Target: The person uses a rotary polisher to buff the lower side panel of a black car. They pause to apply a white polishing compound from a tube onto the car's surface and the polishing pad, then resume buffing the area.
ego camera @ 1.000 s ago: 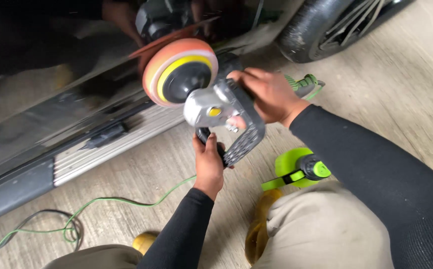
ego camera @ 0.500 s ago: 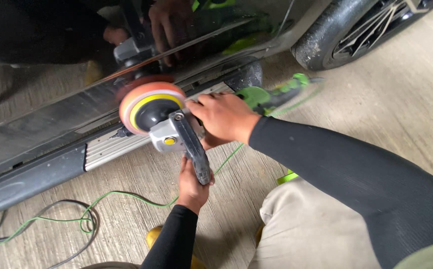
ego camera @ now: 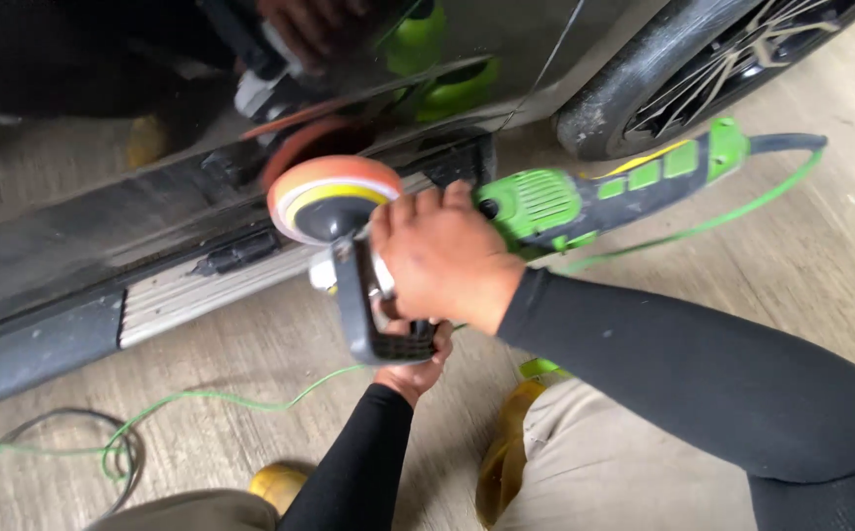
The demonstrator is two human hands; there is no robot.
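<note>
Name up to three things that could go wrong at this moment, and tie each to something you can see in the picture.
1. The green cord loops on the floor beside the person's knees, so it could snag or trip.
2. The orange foam pad sits near the ridged running board; catching that edge might tear the foam.
3. The polisher is gripped close to the pad by the right hand, so a kick could twist it.
</note>
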